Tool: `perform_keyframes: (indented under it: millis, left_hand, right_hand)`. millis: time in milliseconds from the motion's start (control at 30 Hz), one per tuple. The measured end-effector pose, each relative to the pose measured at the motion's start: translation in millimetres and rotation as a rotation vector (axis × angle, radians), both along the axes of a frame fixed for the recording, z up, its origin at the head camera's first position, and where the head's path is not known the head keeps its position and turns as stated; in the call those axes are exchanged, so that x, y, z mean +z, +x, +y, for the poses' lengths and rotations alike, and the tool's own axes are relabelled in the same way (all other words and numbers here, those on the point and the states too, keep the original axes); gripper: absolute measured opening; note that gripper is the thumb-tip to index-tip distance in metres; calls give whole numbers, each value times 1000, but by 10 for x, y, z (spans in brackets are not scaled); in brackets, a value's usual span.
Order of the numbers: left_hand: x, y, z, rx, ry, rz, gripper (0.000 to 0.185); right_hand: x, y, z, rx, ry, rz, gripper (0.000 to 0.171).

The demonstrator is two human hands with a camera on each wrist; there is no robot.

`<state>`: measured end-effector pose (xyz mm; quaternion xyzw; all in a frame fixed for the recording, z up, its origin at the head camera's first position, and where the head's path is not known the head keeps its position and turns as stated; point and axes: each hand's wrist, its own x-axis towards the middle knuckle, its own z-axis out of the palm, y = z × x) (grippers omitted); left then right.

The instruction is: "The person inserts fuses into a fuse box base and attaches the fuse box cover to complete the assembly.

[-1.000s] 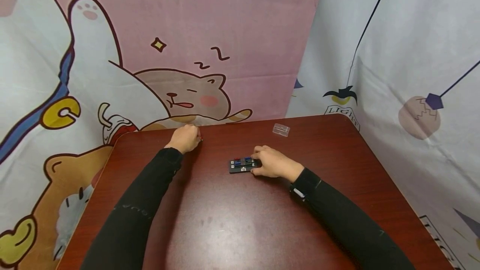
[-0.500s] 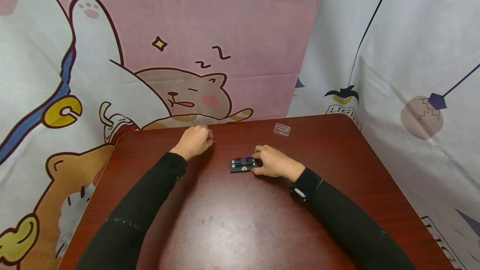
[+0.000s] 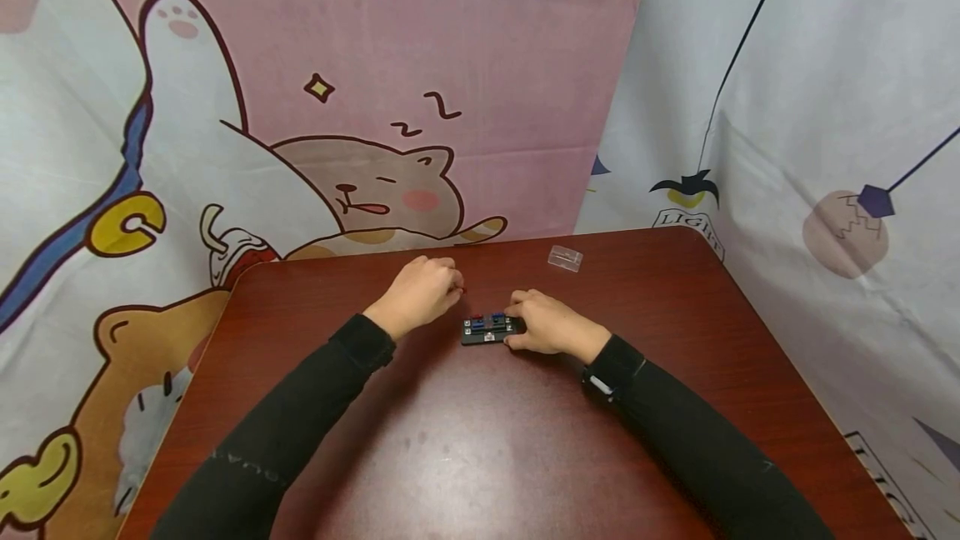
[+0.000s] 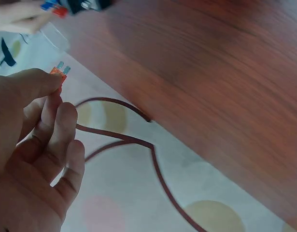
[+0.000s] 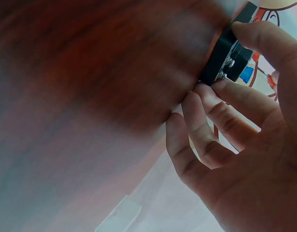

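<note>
Small orange blade fuse (image 4: 58, 71) pinched between thumb and forefinger of the left hand (image 3: 420, 294), two metal prongs pointing out past the fingertips, held above the table (image 3: 480, 440) just left of the fuse block and toward the far edge; other fingers loosely curled below it. Judged very light, rigid plastic body, thin prongs that could bend; small enough to slip, so the flat plastic head is the place to hold, as it is held now. Fuse block (image 3: 491, 328): black, stiff, low and flat, lying near the middle of the table's far half; likely light enough to slide if pushed. Right hand (image 3: 551, 325) steadies it at its right end, thumb on one side and fingertips (image 5: 206, 92) on the other, fingers bent around the end. Block slots hold blue and red fuses; whether any slot stands free cannot be told. Small clear plastic cover (image 3: 563, 258) lies apart near the far right corner; nothing visible in it
</note>
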<state>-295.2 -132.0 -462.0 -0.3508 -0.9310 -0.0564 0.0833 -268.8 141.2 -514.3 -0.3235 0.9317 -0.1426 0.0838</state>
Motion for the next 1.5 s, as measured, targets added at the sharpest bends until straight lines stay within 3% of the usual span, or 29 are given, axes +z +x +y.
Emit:
perform_keyframes:
  millis: [233,533,900,1300,1500]
  left_hand:
    - [63,125,205,-46,-25,7,7]
    - [25,220,348,-64,-56,-23,11]
    - [-18,313,505,-106,-50,-10,10]
    - [-122,334,582,-61,-63,-68,8]
    - [-190,324,594,-45,-73,-40,9]
  right_hand:
    - [23,-1,1,-3,-1,-5,54]
    - [8,-6,6,-2,11,-8,54]
    - [-4,-8,9,-15,9,-26,53]
    - [-28,-11,15,-17,-11,-28,54]
    - [-33,-3,7,-11,-13,-11,53]
